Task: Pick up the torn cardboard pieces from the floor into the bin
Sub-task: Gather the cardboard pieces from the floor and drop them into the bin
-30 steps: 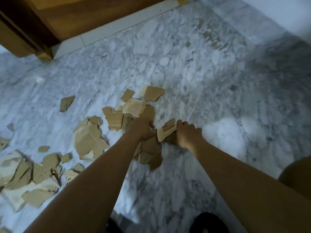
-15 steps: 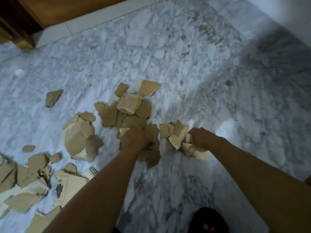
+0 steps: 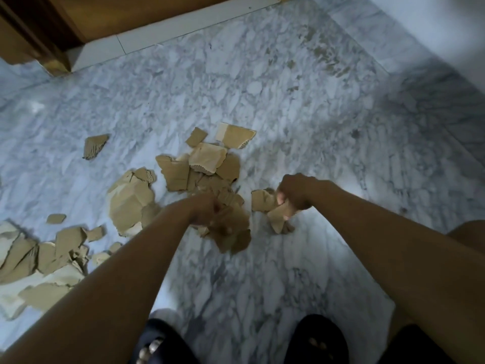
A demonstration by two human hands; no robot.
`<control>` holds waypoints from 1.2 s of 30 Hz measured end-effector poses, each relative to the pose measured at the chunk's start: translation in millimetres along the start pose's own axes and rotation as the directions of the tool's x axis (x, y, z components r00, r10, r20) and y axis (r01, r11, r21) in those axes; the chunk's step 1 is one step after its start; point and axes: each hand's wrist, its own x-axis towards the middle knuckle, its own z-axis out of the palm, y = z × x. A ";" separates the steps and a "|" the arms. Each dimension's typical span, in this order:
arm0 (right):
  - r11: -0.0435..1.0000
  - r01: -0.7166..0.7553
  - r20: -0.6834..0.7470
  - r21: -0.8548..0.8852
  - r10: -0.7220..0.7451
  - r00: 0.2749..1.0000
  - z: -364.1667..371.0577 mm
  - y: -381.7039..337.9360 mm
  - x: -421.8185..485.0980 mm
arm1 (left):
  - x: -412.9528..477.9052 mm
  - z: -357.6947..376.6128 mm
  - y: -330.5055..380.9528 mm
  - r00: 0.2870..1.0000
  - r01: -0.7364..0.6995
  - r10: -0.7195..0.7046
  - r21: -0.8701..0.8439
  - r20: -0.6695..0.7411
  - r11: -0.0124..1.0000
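Cardboard pieces (image 3: 202, 166) mostly lie scattered on the marble floor (image 3: 288, 88), each fist, left hand (image 3: 207, 211) and right hand (image 3: 296, 193), clutching a bunch; no bin visible.

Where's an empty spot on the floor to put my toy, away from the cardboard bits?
The marble floor is bare right of the right hand, and between the middle cardboard pile and the white skirting. It is crowded where the left hand grips cardboard pieces, and at the cardboard heap by the left edge.
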 end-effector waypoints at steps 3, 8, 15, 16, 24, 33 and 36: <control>0.968 0.033 -0.057 -0.250 -0.049 0.997 25.1 -6.6 6.7 | 7.5 39.4 20.5 1.000 -0.027 0.027 0.050 -0.003 0.998; 0.902 0.001 -0.206 -0.432 -0.100 0.973 61.3 -0.9 14.4 | 20.5 89.3 35.5 0.953 -0.057 0.121 0.229 -0.279 0.972; 0.943 -0.010 -0.102 -0.333 -0.026 0.994 70.3 11.8 21.4 | 30.8 95.9 26.8 0.961 -0.063 0.054 -0.023 -0.270 0.998; 0.960 -0.011 -0.049 -0.279 -0.002 0.999 66.5 12.0 19.3 | 30.5 91.4 25.8 0.965 -0.062 0.042 -0.070 -0.259 0.996; 0.997 -0.024 0.117 0.070 0.016 0.993 6.5 7.3 18.5 | 8.4 31.7 -28.1 0.973 0.159 -0.180 -0.148 -0.142 0.976; 0.983 -0.184 -0.289 0.010 0.180 0.940 40.7 -38.0 65.7 | 41.5 59.2 -38.0 0.848 0.262 -0.312 -0.173 -0.429 0.950; 0.974 -0.190 -0.234 0.120 0.214 0.948 43.4 -34.3 71.5 | 41.9 60.8 -30.6 0.788 0.196 -0.383 -0.393 -0.483 0.898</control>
